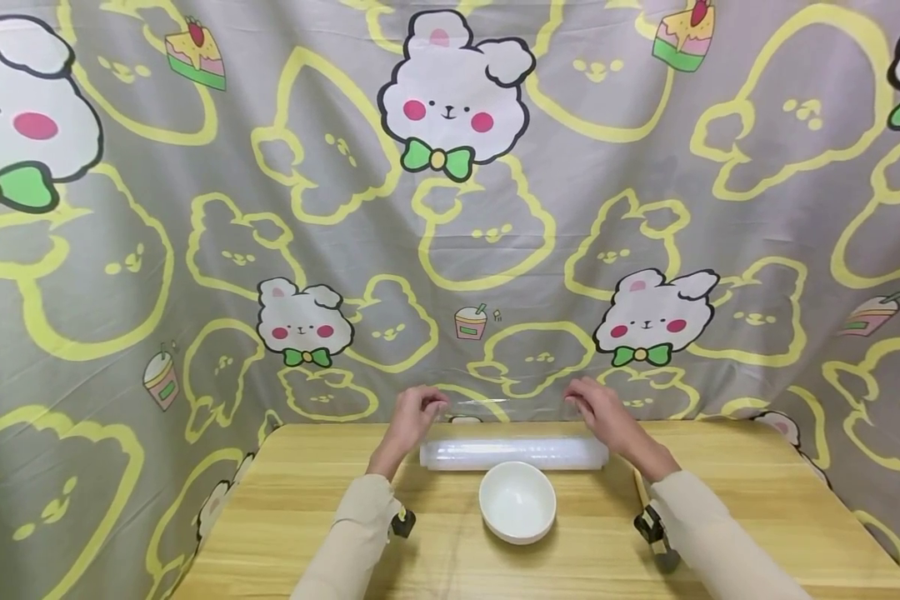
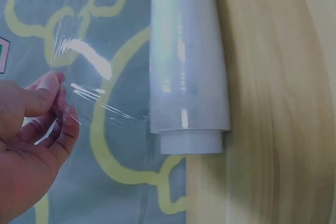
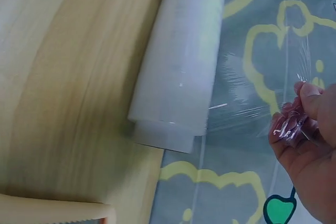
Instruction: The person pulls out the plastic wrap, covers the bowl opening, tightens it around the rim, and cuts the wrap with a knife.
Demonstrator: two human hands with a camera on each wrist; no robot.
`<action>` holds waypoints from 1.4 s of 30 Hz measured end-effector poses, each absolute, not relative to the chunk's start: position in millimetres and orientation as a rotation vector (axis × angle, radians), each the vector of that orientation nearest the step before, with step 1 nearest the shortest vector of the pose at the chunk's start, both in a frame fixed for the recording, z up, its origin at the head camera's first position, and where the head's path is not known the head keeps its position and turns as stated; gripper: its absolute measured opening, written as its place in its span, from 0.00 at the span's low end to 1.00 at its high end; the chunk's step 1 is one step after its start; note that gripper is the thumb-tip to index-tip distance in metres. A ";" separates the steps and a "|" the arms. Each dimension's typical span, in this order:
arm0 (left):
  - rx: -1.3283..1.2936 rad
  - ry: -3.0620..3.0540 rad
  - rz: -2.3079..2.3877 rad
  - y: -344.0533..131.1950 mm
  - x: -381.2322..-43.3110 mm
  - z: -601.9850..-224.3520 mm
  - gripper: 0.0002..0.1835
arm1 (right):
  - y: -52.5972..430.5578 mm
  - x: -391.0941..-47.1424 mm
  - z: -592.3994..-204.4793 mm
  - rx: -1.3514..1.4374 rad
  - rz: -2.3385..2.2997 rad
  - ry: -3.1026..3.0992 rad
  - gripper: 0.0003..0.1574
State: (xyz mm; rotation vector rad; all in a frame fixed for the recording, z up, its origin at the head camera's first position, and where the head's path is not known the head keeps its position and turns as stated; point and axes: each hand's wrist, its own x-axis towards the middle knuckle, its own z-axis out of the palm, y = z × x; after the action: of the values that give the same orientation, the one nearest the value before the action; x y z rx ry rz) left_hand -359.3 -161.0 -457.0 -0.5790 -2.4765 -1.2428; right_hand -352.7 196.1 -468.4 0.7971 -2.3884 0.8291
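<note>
A roll of cling film (image 1: 513,454) lies crosswise near the table's far edge. From it a clear sheet of film (image 2: 89,59) stretches up and away, taut and creased, between the two hands. My left hand (image 1: 412,417) pinches one corner of the sheet between thumb and fingers, beyond the roll's left end. At the other corner, my right hand (image 3: 312,135) pinches the film, some of it bunched over the fingers. A white bowl (image 1: 517,502) stands upright just in front of the roll, touched by neither hand.
A pale curved strip with a serrated edge (image 3: 58,208) lies on the wooden table (image 1: 300,508), near the right wrist. Behind the table's far edge hangs a grey curtain (image 1: 450,242) with cartoon animals. More curtain rises on both sides.
</note>
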 end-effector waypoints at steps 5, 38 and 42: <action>-0.555 -2.424 -1.219 -163.6 -358.7 -450.2 0.04 | 194.2 -355.4 -463.0 0.826 0.803 -2.328 0.09; -0.501 -2.355 -1.217 -158.9 -351.7 -401.3 0.03 | 194.6 -357.6 -407.5 0.823 0.788 -2.218 0.08; -0.517 -2.355 -1.209 -158.1 -351.0 -397.7 0.04 | 196.5 -357.9 -407.0 0.831 0.782 -2.197 0.08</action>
State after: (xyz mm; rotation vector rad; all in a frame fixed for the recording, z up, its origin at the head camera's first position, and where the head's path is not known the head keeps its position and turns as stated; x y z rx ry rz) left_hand -351.0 -158.1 -397.7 -0.5167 -2.3549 -1.2094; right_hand -357.9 196.5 -407.0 0.8306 -2.1969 0.7821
